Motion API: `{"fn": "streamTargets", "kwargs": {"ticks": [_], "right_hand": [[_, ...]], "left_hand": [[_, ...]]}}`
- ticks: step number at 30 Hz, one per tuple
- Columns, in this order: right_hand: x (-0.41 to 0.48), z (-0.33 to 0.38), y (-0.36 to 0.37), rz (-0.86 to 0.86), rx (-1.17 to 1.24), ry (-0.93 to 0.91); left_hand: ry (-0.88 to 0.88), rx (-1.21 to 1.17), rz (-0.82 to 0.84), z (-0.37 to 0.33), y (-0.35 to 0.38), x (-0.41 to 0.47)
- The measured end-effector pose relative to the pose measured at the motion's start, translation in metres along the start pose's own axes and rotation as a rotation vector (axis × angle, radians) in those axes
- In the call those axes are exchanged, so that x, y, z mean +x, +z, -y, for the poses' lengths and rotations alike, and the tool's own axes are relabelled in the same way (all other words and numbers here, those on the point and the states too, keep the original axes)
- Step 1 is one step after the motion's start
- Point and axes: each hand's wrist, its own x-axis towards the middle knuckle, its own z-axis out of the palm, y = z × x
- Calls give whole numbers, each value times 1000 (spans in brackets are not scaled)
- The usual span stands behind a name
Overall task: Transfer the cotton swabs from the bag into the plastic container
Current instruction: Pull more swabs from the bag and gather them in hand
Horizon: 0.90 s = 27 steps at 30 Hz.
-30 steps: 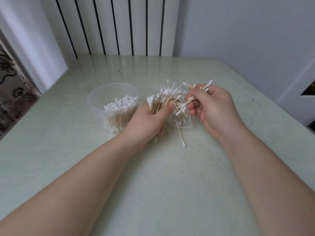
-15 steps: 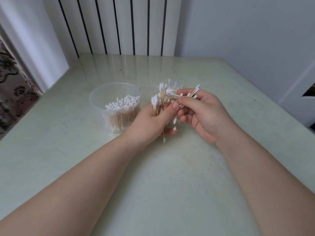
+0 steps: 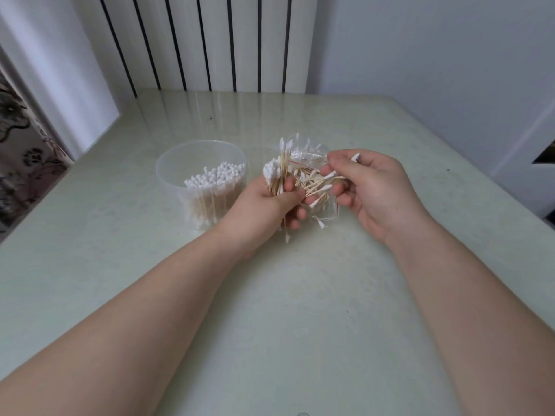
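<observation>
Your left hand (image 3: 261, 205) covers the lower shafts of the cotton swabs (image 3: 277, 172) it grips. The clear bag (image 3: 312, 156) is crumpled, and you cannot trace its mouth or edges. Your right hand (image 3: 375, 187) hides most of the swabs it pinches; whether it also pinches bag film is unclear. The plastic container (image 3: 180, 166) loses its lower right wall behind your left hand. Your forearms and the counter (image 3: 300, 325) run off the bottom edge.
</observation>
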Motion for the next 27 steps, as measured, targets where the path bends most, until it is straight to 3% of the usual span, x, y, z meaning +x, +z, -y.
{"fn": "streamTargets", "kwargs": {"ticks": [10, 16, 19, 24, 27], "right_hand": [[5, 2, -8, -21, -33, -57], [8, 0, -14, -12, -123, -47], [7, 2, -17, 36, -203, -58], [-6, 1, -11, 239, -314, -82], [-6, -1, -6, 224, -241, -108]], "left_hand": [[-71, 101, -119, 5, 3, 5], [-16, 158, -175, 5, 4, 4], [-79, -15, -205, 2, 8, 3], [-40, -96, -77, -2, 8, -1], [16, 1, 52, -2, 6, -4]]}}
